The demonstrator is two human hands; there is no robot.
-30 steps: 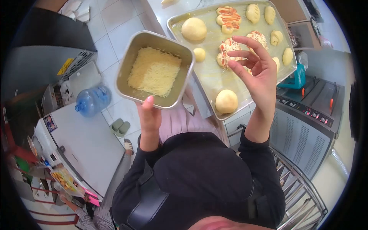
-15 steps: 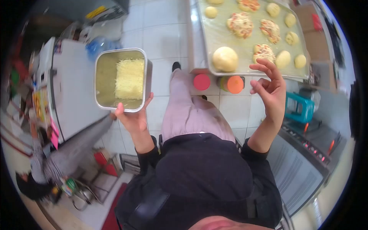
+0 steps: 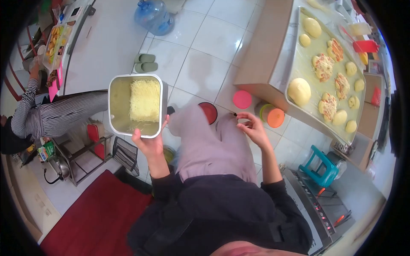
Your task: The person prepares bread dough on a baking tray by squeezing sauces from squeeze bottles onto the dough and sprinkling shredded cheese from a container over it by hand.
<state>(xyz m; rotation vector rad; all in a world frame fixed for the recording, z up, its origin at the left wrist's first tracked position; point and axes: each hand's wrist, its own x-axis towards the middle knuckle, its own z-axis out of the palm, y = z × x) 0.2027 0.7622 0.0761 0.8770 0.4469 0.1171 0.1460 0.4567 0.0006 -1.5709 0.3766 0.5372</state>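
Note:
My left hand (image 3: 152,147) grips the near rim of a square metal container (image 3: 114,106), thumb over the edge. Inside it, shredded cheese (image 3: 145,100) lies mostly toward the right side. My right hand (image 3: 255,131) is raised beside my right thigh, fingers bent and apart, holding nothing. Beyond it at the upper right, a large baking tray (image 3: 294,64) bears several dough pieces. Some, such as one topped dough piece (image 3: 323,67), have shreds and red sauce on them; a large round dough ball (image 3: 299,91) is plain.
Lidded containers (image 3: 276,117) stand on the floor by the counter (image 3: 269,55). A teal stool (image 3: 318,166) is near the oven (image 3: 314,209) at right. Green slippers (image 3: 146,63) and a blue water bottle (image 3: 154,18) are on the floor. Another person (image 3: 64,112) is at far left.
The view has turned left, so the tray now shows farther right. My right hand has moved away from over the tray to beside my legs. My left hand still carries the container.

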